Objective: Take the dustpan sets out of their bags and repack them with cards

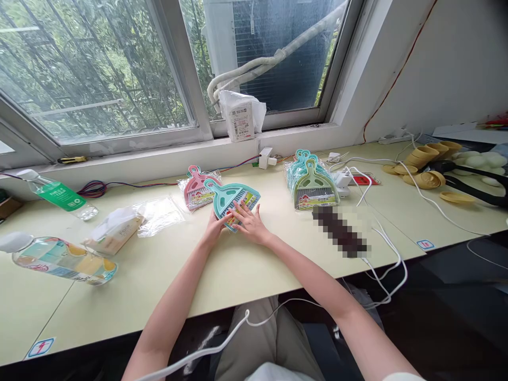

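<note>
A teal mini dustpan and brush set (pixel 225 196) with a printed label stands tilted over the table, its handle to the upper left. My left hand (pixel 214 230) grips its lower left edge, the thumb across the front. Over the label and bristles lies my right hand (pixel 251 224), fingers spread and flat against the front. Just behind it rests a pink dustpan set (pixel 197 189) in clear wrap. To the right, several wrapped sets stand stacked, an olive-green dustpan set (pixel 314 185) in front of teal ones. Flat clear plastic bags (pixel 162 216) lie left of my hands.
At left are a tissue pack (pixel 115 230), a green-labelled bottle (pixel 59 193) and a larger bottle (pixel 65 260). White cables (pixel 387 238) run over the table's right side, near a blurred dark item (pixel 339 232). Yellow cups (pixel 423 156) sit far right; a boxed package (pixel 241 119) stands on the sill.
</note>
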### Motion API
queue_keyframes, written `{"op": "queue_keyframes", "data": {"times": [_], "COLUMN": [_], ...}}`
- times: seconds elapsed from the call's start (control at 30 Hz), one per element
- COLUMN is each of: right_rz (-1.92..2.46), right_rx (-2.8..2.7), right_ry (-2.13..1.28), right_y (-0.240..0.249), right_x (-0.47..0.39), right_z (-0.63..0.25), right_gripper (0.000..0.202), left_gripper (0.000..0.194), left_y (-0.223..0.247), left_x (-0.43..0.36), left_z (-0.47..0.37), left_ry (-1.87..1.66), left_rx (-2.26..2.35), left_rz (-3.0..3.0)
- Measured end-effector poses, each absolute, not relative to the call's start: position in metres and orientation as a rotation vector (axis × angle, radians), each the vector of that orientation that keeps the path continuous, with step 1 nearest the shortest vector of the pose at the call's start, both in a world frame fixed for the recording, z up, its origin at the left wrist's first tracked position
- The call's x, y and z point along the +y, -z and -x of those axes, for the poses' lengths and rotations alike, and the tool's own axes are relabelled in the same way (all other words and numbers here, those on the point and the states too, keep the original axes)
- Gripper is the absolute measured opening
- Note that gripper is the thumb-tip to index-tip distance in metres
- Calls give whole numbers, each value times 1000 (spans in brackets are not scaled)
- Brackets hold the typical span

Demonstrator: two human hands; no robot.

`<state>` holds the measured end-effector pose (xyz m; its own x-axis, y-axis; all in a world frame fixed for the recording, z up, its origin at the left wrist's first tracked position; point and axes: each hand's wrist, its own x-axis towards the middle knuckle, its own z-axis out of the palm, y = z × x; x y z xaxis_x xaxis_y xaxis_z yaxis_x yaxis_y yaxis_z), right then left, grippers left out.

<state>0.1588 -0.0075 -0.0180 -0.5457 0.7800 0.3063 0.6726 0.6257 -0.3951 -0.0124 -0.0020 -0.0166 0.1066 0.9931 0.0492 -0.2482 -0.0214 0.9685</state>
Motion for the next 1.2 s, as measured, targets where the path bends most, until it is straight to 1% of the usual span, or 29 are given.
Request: {"op": "queue_keyframes", "data": {"times": [0.17, 0.23, 0.3, 0.37, 0.4, 0.47, 0.53, 0.6, 0.67, 0.83, 0.9, 0.97, 1.0, 1.07, 1.1, 1.13, 1.2], "right_rz": [1160, 1211, 1256, 1211, 1150, 978, 846, 814, 827, 813, 806, 804, 807, 826, 842, 858, 878], "right_rx": [-2290, -2024, -1640, -1339, -1253, -1158, -1066, -971, -918, -884, -878, -875, -872, -858, -845, -828, -792], "right_ry": [-309, -333, -416, -668, -861, -1266, -1499, -1541, -1537, -1545, -1529, -1516, -1510, -1498, -1493, -1489, -1489], "right_y": [19, 20, 20, 22, 23, 26, 29, 31, 33, 34, 35, 35, 35, 34, 34, 33, 32], "right_x": [-10, -10, -9, -6, -4, 0, 3, 5, 5, 6, 7, 8, 8, 9, 10, 10, 11], "right_z": [-156, -156, -158, -159, -159, -159, -157, -156, -156, -160, -162, -164, -165, -166, -167, -168, -168], "right_gripper": [55, 62, 72, 78, 76, 65, 49, 38, 33, 29, 29, 31, 32, 33, 33, 32, 32], "left_gripper": [64, 62, 59, 57, 57, 57, 60, 63, 64, 60, 52, 42, 41, 39, 41, 46, 56], "left_y": [17, 18, 18, 18, 18, 18, 18, 17, 17, 17, 14, 11, 9, 7, 8, 9, 15], "left_x": [-2, 0, 0, 0, 0, -1, -2, -3, -4, -3, 2, 9, 12, 17, 18, 19, 17], "left_z": [13, 14, 15, 15, 15, 14, 12, 11, 10, 7, 13, 26, 37, 63, 77, 91, 115], "left_ry": [-1290, -1302, -1317, -1322, -1314, -1283, -1260, -1249, -1239, -1224, -1233, -1320, -1407, -1569, -1591, -1567, -1350], "left_rx": [937, 937, 939, 938, 938, 947, 954, 957, 962, 986, 1053, 1219, 1349, 1714, 1937, 2160, 2475], "left_rz": [-1096, -1080, -1052, -1037, -1043, -1080, -1135, -1186, -1219, -1283, -1314, -1374, -1417, -1488, -1485, -1447, -1459]}}
